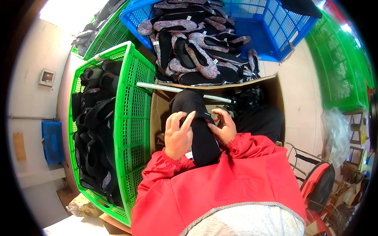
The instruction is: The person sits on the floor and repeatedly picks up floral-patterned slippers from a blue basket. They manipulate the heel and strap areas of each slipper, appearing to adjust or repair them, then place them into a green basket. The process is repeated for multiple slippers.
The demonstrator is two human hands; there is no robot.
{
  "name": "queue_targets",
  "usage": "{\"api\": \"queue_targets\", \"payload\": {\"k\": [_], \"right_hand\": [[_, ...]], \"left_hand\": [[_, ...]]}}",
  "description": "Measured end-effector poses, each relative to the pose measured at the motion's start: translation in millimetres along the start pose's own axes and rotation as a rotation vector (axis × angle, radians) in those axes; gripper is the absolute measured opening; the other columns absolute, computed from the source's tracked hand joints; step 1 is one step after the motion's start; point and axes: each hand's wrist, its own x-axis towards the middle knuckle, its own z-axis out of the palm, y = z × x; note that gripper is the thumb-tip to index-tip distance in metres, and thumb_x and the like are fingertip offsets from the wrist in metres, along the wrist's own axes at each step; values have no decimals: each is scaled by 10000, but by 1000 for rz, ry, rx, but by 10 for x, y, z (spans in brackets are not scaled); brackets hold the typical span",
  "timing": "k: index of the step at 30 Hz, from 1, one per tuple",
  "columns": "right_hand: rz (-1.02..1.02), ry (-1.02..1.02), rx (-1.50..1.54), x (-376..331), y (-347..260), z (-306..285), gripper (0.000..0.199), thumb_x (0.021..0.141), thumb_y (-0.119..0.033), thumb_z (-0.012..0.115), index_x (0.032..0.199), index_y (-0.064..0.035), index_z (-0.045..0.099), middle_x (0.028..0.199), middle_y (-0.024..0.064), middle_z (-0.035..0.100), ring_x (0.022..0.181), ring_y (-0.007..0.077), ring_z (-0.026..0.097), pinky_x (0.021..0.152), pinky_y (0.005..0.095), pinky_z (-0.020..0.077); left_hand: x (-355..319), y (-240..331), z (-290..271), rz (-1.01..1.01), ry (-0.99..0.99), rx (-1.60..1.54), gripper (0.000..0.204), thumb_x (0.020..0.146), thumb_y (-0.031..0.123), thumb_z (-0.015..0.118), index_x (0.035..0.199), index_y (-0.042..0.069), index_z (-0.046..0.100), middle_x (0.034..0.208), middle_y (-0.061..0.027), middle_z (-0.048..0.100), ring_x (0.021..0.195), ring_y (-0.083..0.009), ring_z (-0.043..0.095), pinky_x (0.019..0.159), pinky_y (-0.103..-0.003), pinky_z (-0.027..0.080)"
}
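In front of my chest is a black slipper (200, 141), its rounded end (189, 103) pointing away from me and a white tag on its near left side. It may be a pair laid together; I cannot tell. My left hand (179, 135) grips its left side, with the index finger partly raised and the thumb hidden. On the opposite side my right hand (223, 126) pinches the edge by the opening between thumb and fingers. An open cardboard box (277, 94) stands behind, with a white rod (173, 89) lying across it.
To the left stands a green crate (134, 118) filled with black slippers (94, 114). A blue crate (271, 23) at the back holds many floral-patterned slippers (204, 67). More green crates (334, 63) line the far right, near a clear plastic bag (336, 137) and a red-and-black chair (319, 185).
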Motion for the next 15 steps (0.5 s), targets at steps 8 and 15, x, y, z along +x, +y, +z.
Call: {"api": "queue_targets", "payload": {"k": [8,15], "right_hand": [[-48,-166,42,316,-126,10,210,849,-89,694,1053,-57,655,973,98,677,897,265,628,821,332,479],[207,-339,232,382,36,2,119,909,-105,641,994,-22,643,880,37,646,813,158,605,762,277,468]], "left_hand": [[325,-172,76,157,-91,-76,251,727,15,693,977,36,705,931,-73,597,937,-284,590,829,-384,476],[345,-283,184,70,-216,-176,135,775,52,664,905,33,631,881,-97,574,857,-314,563,761,-403,452]]}}
